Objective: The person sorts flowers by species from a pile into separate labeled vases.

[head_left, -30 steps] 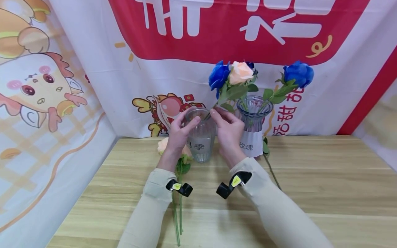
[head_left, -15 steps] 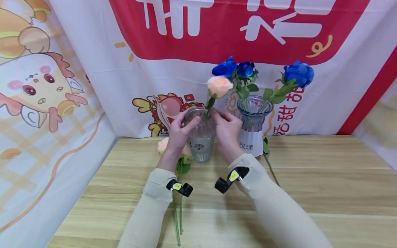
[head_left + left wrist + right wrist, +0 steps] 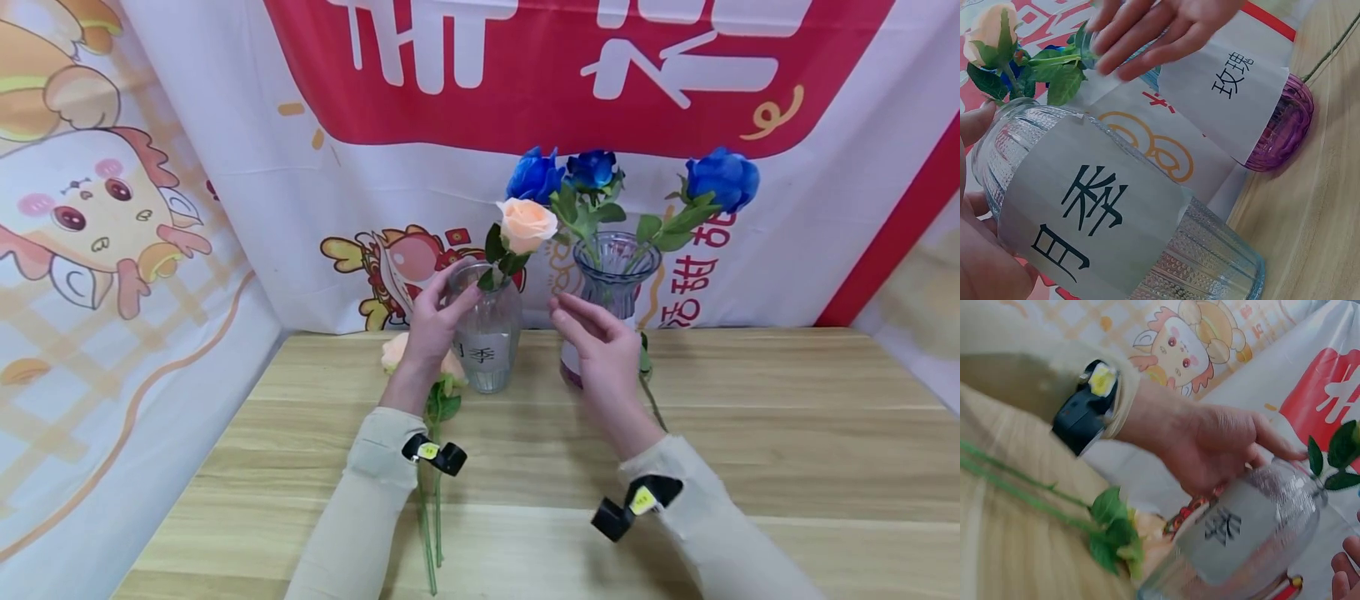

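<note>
My left hand (image 3: 437, 315) grips a clear ribbed glass vase (image 3: 1210, 250) near its neck, thumb at the front of the rim. A paper label with black characters is on the vase. One peach rose (image 3: 527, 225) stands in it, its bloom and leaves just above the mouth. My right hand (image 3: 600, 342) is off to the right with fingers extended and holds nothing. Behind it is a second vase (image 3: 1279, 125), bluish at the top and purple at the base, also labelled, with blue roses (image 3: 722, 181) in it. The right hand partly hides that vase in the head view.
Peach roses with long green stems (image 3: 427, 525) lie on the wooden table (image 3: 787, 450) under and beside my left forearm. Another stem (image 3: 654, 402) lies to the right of the second vase. A printed cloth (image 3: 420, 192) hangs close behind both vases.
The peach rose has come upright and dropped lower into the clear vase. My right hand has let go of its stem and moved right and nearer. My left hand keeps its hold.
</note>
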A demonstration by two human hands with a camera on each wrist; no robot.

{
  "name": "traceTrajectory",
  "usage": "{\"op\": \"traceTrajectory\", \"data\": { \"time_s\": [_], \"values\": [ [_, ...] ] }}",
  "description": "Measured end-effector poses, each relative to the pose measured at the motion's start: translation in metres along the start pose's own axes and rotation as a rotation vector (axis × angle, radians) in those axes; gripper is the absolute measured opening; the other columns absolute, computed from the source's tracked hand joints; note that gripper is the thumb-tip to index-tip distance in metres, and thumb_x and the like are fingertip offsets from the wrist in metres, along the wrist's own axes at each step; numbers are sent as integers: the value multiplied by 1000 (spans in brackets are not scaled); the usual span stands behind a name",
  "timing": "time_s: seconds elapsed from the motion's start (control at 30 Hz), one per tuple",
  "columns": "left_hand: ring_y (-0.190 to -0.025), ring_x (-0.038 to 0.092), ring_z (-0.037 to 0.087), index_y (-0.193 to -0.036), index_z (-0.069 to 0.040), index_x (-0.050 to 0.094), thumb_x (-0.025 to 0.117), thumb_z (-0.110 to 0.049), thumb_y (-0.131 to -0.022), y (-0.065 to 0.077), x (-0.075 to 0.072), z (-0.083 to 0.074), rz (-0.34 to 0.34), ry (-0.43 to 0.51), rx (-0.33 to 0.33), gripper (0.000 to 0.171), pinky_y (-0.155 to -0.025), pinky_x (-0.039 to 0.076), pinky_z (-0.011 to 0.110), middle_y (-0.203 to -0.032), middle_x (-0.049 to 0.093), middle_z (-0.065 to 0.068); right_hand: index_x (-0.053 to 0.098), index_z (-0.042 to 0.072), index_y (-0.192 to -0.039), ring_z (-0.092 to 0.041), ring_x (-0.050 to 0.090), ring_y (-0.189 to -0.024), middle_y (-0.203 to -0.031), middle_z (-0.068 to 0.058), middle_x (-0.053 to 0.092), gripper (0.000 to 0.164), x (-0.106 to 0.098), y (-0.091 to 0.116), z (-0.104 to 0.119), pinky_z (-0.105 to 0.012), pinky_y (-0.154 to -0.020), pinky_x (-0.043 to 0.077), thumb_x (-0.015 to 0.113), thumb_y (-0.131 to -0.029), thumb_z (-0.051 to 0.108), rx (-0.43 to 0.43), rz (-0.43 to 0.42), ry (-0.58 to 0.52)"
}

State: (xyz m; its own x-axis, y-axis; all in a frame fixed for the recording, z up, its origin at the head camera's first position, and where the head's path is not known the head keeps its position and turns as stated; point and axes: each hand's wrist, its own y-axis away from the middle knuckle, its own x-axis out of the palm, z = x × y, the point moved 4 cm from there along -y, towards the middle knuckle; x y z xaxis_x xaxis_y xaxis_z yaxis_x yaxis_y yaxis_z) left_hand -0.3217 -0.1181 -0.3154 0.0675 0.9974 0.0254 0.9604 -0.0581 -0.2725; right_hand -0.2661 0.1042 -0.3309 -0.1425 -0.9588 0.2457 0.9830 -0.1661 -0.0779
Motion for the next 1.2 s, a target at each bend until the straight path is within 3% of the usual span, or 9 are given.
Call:
{"op": "traceTrajectory", "data": {
  "time_s": [0.03,0.07,0.17,0.37,0.83,1.07,1.2],
  "values": [
    [-152,46,24,-156,-15,52,67,-21,-104,0,0,0,2,-4,2,55,-131,33,48,-159,52,8,71,14,-137,-3,73,-115,-130,1,78,37,-5,2,-1,-16,-91,58,75,-101,21,-9,-1,5],
    [-152,45,24,-157,-15,50,67,-21,-104,0,-1,0,3,-10,3,56,-131,32,48,-159,52,7,70,12,-137,-5,73,-118,-130,1,78,37,-10,4,-1,-17,-102,56,74,-101,21,-13,-5,8],
    [-151,44,26,-160,-15,47,66,-23,-104,0,-2,-1,11,-27,12,59,-131,32,51,-161,49,7,68,8,-139,-8,73,-121,-126,3,80,40,-23,10,-3,-20,-108,54,73,-102,21,-37,-10,16],
    [-154,38,27,-162,-15,43,63,-21,-107,0,-6,-1,42,-41,26,60,-132,28,54,-165,45,7,64,0,-141,-5,74,-117,-118,8,82,45,-47,16,-4,-17,-104,56,74,-101,18,-72,-17,-2],
    [-157,39,20,-161,-17,45,52,-25,-111,-1,-2,-6,77,-10,13,52,-135,23,51,-164,49,2,66,9,-143,1,74,-111,-117,12,81,54,-125,23,-11,-11,-92,58,82,-94,28,32,-98,61],
    [-157,39,19,-161,-18,45,48,-29,-113,-1,-4,-3,65,-14,-4,50,-135,17,55,-164,50,-1,66,10,-143,1,75,-107,-117,13,81,51,-151,26,-12,-12,-89,60,80,-96,23,17,-66,46],
    [-158,38,20,-161,-18,46,45,-30,-113,1,-7,-4,51,-24,-3,49,-135,14,58,-165,50,0,64,13,-145,5,75,-105,-116,16,80,53,-161,22,-16,-10,-88,58,80,-96,24,43,-64,90]
  ]
}}
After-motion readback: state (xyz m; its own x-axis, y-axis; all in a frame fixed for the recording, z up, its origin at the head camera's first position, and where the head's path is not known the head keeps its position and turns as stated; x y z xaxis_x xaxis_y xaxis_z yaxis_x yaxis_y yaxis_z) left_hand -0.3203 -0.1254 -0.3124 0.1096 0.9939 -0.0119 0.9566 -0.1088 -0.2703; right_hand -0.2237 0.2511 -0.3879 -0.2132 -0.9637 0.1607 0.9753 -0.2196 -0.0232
